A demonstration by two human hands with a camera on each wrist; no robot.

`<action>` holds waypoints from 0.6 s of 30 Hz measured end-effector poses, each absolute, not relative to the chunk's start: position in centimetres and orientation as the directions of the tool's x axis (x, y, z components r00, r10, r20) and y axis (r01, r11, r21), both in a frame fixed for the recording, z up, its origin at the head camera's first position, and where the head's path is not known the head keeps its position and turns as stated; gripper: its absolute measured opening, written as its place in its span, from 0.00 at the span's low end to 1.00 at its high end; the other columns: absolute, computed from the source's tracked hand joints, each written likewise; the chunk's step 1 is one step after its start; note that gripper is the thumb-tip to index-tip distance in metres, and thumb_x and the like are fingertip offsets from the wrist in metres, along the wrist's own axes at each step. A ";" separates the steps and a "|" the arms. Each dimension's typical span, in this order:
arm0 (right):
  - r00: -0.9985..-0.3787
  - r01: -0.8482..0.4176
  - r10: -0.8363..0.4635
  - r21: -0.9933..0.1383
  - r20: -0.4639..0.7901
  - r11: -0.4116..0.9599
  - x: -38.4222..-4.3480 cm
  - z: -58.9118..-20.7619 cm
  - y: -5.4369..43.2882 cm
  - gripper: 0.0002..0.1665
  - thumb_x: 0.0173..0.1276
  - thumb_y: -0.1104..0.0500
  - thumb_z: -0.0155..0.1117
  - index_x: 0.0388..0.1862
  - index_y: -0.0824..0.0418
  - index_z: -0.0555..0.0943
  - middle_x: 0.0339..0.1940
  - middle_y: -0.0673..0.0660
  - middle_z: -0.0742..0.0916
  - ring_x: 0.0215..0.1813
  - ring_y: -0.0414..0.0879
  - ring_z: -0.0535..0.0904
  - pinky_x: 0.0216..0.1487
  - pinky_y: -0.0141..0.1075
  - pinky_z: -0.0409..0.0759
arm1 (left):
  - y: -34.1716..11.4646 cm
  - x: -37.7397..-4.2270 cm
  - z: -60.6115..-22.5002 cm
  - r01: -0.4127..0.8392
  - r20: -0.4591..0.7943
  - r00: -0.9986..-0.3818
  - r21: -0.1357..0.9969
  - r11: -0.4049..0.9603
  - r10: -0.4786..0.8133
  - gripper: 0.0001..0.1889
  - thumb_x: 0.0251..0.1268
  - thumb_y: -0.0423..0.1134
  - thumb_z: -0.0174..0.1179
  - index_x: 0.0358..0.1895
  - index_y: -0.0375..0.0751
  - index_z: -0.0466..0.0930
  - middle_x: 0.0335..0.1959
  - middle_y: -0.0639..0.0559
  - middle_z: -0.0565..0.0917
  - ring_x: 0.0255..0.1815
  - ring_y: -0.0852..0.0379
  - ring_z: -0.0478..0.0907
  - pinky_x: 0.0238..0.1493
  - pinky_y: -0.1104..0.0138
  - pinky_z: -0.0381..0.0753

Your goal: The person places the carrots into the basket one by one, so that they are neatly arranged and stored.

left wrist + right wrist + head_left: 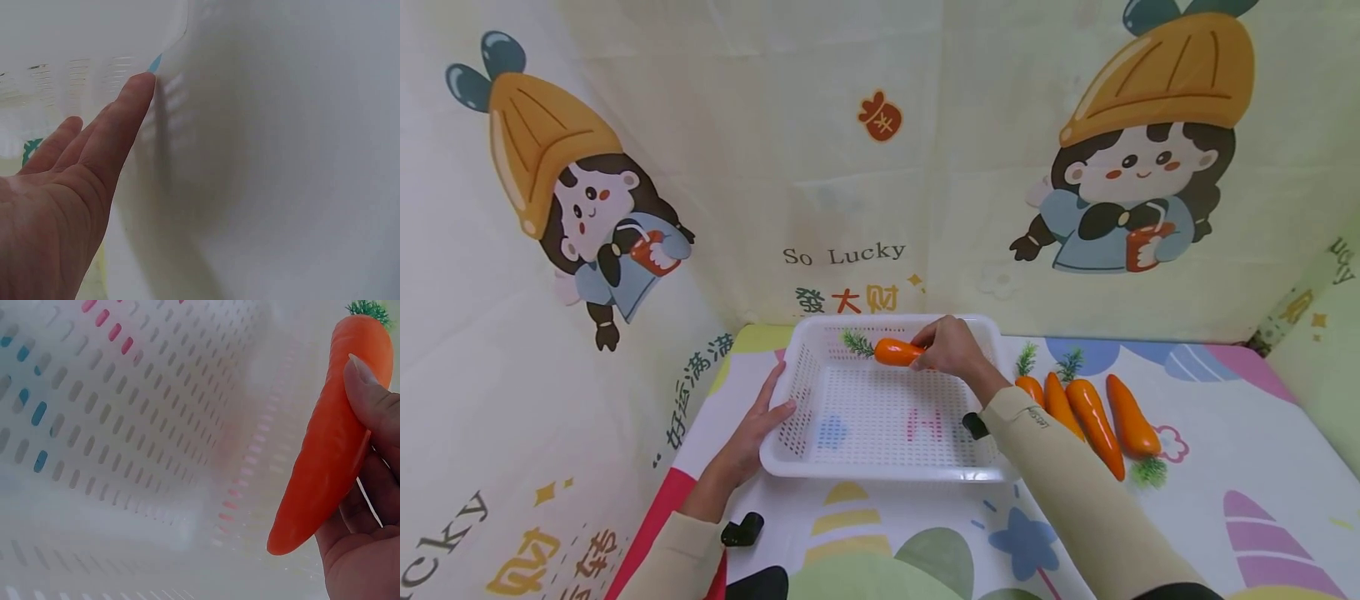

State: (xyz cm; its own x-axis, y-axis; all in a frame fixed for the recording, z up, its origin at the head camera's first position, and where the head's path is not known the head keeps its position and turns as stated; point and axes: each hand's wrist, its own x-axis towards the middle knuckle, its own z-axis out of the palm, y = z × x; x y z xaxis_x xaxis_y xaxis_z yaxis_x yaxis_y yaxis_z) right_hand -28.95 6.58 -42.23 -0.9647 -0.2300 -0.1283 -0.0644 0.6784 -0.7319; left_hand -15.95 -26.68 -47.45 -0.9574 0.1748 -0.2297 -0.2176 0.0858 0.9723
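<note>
My right hand (953, 348) grips an orange toy carrot (895, 352) above the far side of a white plastic basket (887, 472). Its green leafy top points left. In the right wrist view, the thumb lies along the side of the carrot (328, 437), and the fingers are behind it. At the basket's left side, my left hand (747, 437) holds the rim, thumb over the edge and fingers along the outside. The left wrist view shows these fingers (119, 128) nearly straight beside the white wall; the thumb is hidden there.
Several more toy carrots (1093, 421) lie on the patterned tablecloth (1210, 442) to the right of the basket, partly behind my right sleeve (1075, 492). Behind the basket rises a printed cloth backdrop (955, 208), with another cloth side (497, 350) at the left.
</note>
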 end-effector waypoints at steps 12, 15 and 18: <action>-0.964 -0.117 -0.251 -0.701 -0.090 0.703 -29.0 -42.8 6.2 0.15 0.55 0.62 0.84 0.43 0.61 0.93 0.38 0.56 0.93 0.40 0.51 0.83 0.39 0.34 0.84 | -26.8 -15.9 -47.6 -0.211 -0.223 -0.960 0.974 0.087 0.171 0.40 0.80 0.48 0.54 0.79 0.90 0.41 0.84 0.52 0.60 0.73 0.35 0.75 0.59 0.50 0.87; -0.965 -0.106 -0.242 -0.699 -0.100 0.708 -29.1 -42.9 6.1 0.16 0.55 0.62 0.84 0.43 0.61 0.93 0.38 0.56 0.93 0.41 0.51 0.83 0.40 0.34 0.84 | -26.7 -16.0 -47.6 -0.210 -0.222 -0.960 0.974 0.089 0.170 0.40 0.80 0.47 0.53 0.79 0.90 0.41 0.84 0.52 0.59 0.73 0.35 0.75 0.59 0.49 0.87; -0.964 -0.096 -0.240 -0.695 -0.113 0.712 -29.1 -43.0 6.1 0.16 0.56 0.61 0.83 0.45 0.61 0.93 0.39 0.56 0.93 0.41 0.51 0.83 0.41 0.34 0.84 | -26.7 -15.9 -47.6 -0.208 -0.221 -0.959 0.974 0.090 0.175 0.40 0.80 0.47 0.53 0.80 0.89 0.40 0.85 0.51 0.58 0.74 0.34 0.74 0.59 0.49 0.87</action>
State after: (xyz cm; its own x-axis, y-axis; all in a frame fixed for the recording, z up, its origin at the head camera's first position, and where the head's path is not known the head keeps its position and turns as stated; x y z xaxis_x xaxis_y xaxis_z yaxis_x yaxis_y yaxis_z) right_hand -29.12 6.06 -43.00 -0.9642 -0.2398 -0.1127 -0.0959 0.7122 -0.6954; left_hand -15.94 -26.73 -47.63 -0.9595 0.1751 -0.2209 -0.2077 0.0904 0.9740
